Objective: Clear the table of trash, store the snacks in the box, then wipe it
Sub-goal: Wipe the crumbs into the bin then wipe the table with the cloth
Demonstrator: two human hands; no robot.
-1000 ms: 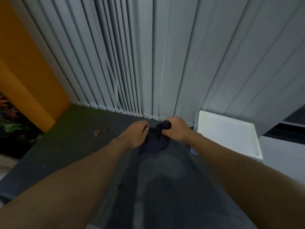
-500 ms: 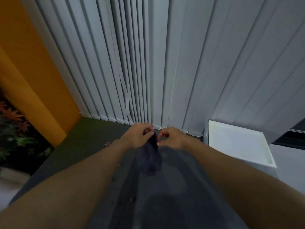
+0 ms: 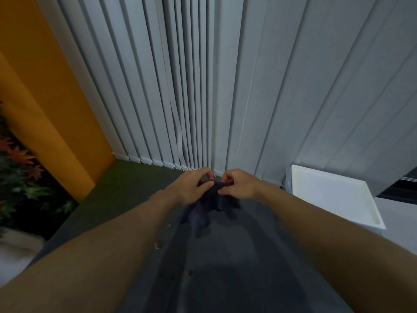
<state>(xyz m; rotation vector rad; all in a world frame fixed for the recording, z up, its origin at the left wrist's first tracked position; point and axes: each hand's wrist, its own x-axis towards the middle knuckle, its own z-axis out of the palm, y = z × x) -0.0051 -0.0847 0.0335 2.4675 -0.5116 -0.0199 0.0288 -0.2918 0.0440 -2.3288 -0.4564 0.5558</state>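
A dark navy cloth [image 3: 203, 211] hangs bunched in front of me, above the dark grey table [image 3: 225, 256]. My left hand [image 3: 191, 188] pinches its top edge from the left. My right hand [image 3: 237, 186] pinches the same edge from the right, fingers curled. The two hands nearly touch. A few small brownish crumbs [image 3: 158, 244] lie on the table below my left forearm. A white box [image 3: 334, 197] with an open top stands at the right, next to the table's far end.
White vertical blinds [image 3: 225, 86] close off the far side. An orange wall [image 3: 45, 109] rises at the left, with artificial leaves [image 3: 20, 172] below it. A dark green floor strip [image 3: 126, 184] runs along the table's left.
The view has tilted up and to the left. My hands worked along the cloth's top edge: the right hand let go of a bunched wad and now pinches the edge beside the left.
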